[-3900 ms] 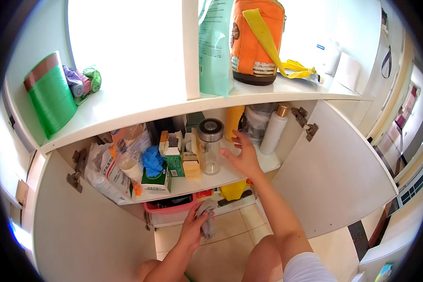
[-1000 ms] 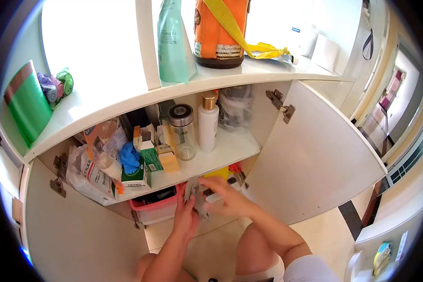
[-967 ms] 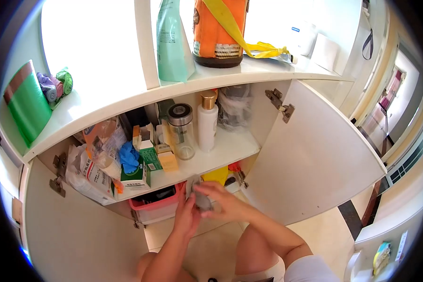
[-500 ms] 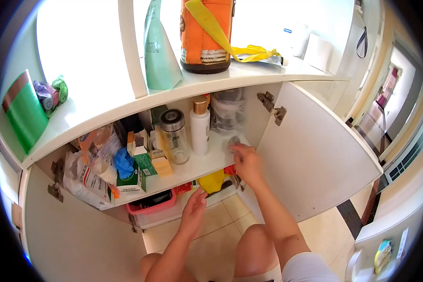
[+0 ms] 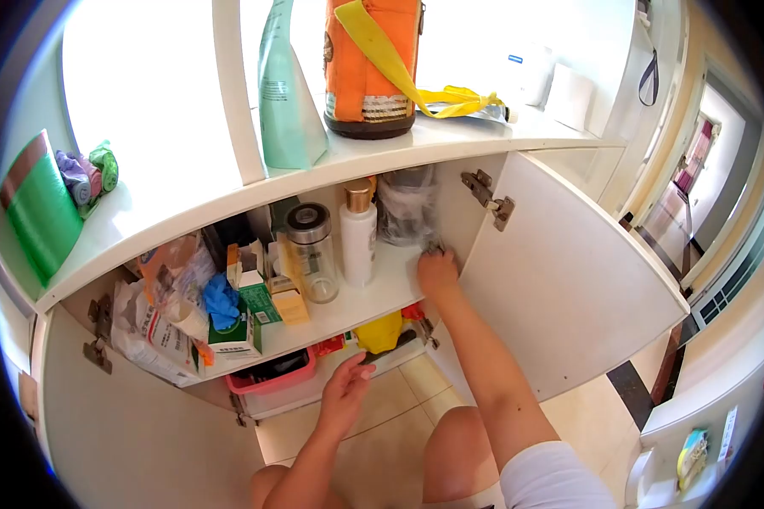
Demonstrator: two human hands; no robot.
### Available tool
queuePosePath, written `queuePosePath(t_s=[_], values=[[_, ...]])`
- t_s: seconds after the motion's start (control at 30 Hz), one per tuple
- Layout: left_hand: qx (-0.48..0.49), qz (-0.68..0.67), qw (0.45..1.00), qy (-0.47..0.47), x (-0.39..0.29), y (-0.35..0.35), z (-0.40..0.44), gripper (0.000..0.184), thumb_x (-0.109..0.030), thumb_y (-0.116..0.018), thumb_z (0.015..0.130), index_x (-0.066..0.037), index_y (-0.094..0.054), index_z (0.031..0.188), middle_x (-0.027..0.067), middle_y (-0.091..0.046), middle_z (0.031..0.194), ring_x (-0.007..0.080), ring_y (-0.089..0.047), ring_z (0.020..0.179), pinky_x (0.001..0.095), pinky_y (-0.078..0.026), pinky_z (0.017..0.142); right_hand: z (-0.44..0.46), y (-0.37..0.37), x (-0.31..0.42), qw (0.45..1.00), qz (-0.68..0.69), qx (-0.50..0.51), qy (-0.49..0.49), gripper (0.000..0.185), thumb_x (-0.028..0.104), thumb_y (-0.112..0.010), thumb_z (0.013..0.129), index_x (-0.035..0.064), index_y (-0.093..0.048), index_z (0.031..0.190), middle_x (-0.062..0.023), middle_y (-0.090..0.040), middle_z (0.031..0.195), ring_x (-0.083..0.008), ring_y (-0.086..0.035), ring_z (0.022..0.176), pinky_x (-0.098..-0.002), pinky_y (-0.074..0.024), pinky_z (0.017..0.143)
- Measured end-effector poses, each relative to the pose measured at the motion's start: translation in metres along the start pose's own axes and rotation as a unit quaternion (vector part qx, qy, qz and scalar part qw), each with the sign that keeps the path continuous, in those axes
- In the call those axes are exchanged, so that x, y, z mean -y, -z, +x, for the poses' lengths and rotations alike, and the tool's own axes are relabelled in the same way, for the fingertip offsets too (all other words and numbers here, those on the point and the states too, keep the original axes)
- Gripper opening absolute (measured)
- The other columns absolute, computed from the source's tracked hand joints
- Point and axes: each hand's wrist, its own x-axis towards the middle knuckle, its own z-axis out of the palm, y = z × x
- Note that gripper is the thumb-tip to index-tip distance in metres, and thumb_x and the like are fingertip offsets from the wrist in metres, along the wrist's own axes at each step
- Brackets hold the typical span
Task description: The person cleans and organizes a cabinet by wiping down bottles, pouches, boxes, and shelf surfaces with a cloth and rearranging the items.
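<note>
My right hand (image 5: 438, 273) reaches onto the upper shelf (image 5: 390, 273) of the cupboard, at its right end. Its fingers are curled around something small and greyish, mostly hidden behind them. Just beyond them stand stacked clear containers in a plastic bag (image 5: 406, 208). A white bottle with a gold cap (image 5: 359, 242) is to the left of that hand, and left of it a glass tumbler with a dark lid (image 5: 314, 263). In front of the cupboard, my left hand (image 5: 345, 392) hovers with fingers loosely apart and holds nothing.
Small boxes (image 5: 259, 293), a blue crumpled item (image 5: 221, 301) and bags (image 5: 148, 318) fill the shelf's left. Below are a pink basket (image 5: 272, 382) and a yellow item (image 5: 380, 332). The right door (image 5: 569, 280) and left door (image 5: 136, 424) stand open. An orange bag (image 5: 369, 72) sits on top.
My right hand has moved deeper onto the shelf toward the bagged containers, taking the small greyish thing with it. My left hand has dropped slightly.
</note>
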Motion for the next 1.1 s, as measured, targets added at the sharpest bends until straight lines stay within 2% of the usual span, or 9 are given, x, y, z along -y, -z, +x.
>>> queuePosePath(t_s=[0.2,0.43,0.5,0.6,0.67,0.73,0.83,0.9,1.1], values=[[0.008,-0.011,1.0,-0.01,-0.005,0.004,-0.008,0.037,-0.017,-0.056,0.096,-0.008,-0.049,0.131,0.0068,-0.064,0.112,0.0094,-0.055,0.099,0.0238,-0.042,0.089,-0.031,0.025,0.003,0.998,-0.007,0.037,-0.06,0.017,0.011,-0.055,0.082,0.0009,-0.066,0.09,-0.016,-0.064,0.101,-0.033,-0.055,0.1,-0.0419,-0.0504,0.076],[0.013,0.021,1.0,0.004,-0.012,-0.004,-0.017,0.036,-0.017,-0.056,0.096,-0.006,-0.05,0.129,0.0066,-0.064,0.111,0.009,-0.055,0.097,0.0236,-0.043,0.087,-0.019,0.028,0.03,0.993,0.108,0.013,0.04,0.018,0.007,-0.055,0.078,0.0025,-0.064,0.093,-0.0173,-0.065,0.098,-0.0341,-0.056,0.095,-0.0444,-0.0499,0.077],[0.021,0.011,1.0,0.011,-0.017,-0.01,-0.02,0.038,-0.017,-0.055,0.096,-0.002,-0.048,0.131,0.0106,-0.063,0.113,0.0136,-0.054,0.109,0.0293,-0.04,0.098,-0.038,0.033,0.042,0.985,0.158,0.016,0.062,0.018,0.006,-0.055,0.077,0.0033,-0.064,0.093,-0.0175,-0.065,0.099,-0.0345,-0.056,0.095,-0.0462,-0.0494,0.078],[0.018,0.015,1.0,-0.008,-0.014,-0.019,-0.025,0.038,-0.016,-0.055,0.096,-0.002,-0.049,0.13,0.0098,-0.063,0.113,0.0143,-0.054,0.11,0.0292,-0.04,0.098,-0.068,0.046,0.048,0.963,0.231,-0.033,0.133,0.023,0.001,-0.054,0.076,0.0047,-0.065,0.096,-0.0164,-0.065,0.101,-0.0352,-0.054,0.095,-0.0444,-0.0486,0.079],[0.019,0.025,0.999,-0.023,-0.002,-0.023,-0.024,0.04,-0.018,-0.055,0.096,-0.004,-0.047,0.133,0.0101,-0.061,0.117,0.0149,-0.053,0.112,0.0298,-0.04,0.098,-0.087,0.07,0.045,0.925,0.365,0.041,0.098,0.04,-0.007,-0.051,0.074,0.0056,-0.065,0.109,-0.0164,-0.064,0.107,-0.0385,-0.055,0.097,-0.041,-0.0439,0.091],[0.018,0.036,0.998,-0.038,-0.001,-0.027,-0.028,0.042,-0.019,-0.054,0.096,-0.006,-0.045,0.135,0.0103,-0.058,0.12,0.0155,-0.053,0.113,0.0304,-0.04,0.098,-0.103,0.071,0.043,0.897,0.43,0.015,0.101,0.04,-0.008,-0.05,0.074,0.0058,-0.066,0.108,-0.017,-0.064,0.108,-0.038,-0.055,0.1,-0.0406,-0.0442,0.092],[-0.035,-0.052,0.997,0.04,-0.009,-0.039,-0.033,0.054,-0.026,-0.056,0.096,-0.011,-0.035,0.143,0.0094,-0.05,0.129,0.0186,-0.049,0.115,0.0339,-0.043,0.095,-0.124,0.082,0.043,0.843,0.528,0.03,0.095,0.041,-0.008,-0.048,0.075,0.0065,-0.065,0.11,-0.0177,-0.063,0.11,-0.0365,-0.055,0.105,-0.0393,-0.0446,0.092],[-0.085,-0.133,0.982,0.099,-0.022,-0.046,-0.034,0.064,-0.035,-0.054,0.096,-0.022,-0.021,0.149,0.008,-0.041,0.135,0.0233,-0.044,0.121,0.0421,-0.042,0.096,-0.135,0.096,0.047,0.817,0.566,0.063,0.096,0.041,-0.008,-0.049,0.076,0.0071,-0.064,0.112,-0.0178,-0.062,0.11,-0.0354,-0.055,0.107,-0.0385,-0.0448,0.092],[-0.099,-0.291,0.935,0.175,-0.036,-0.047,-0.036,0.049,-0.042,-0.05,0.096,-0.029,-0.032,0.139,0.0066,-0.041,0.133,0.0245,-0.045,0.119,0.0493,-0.042,0.093,-0.16,0.113,0.058,0.709,0.657,0.151,0.21,0.044,0.003,-0.055,0.083,0.0108,-0.055,0.126,-0.0139,-0.057,0.121,-0.0277,-0.056,0.11,-0.0353,-0.0452,0.092]])
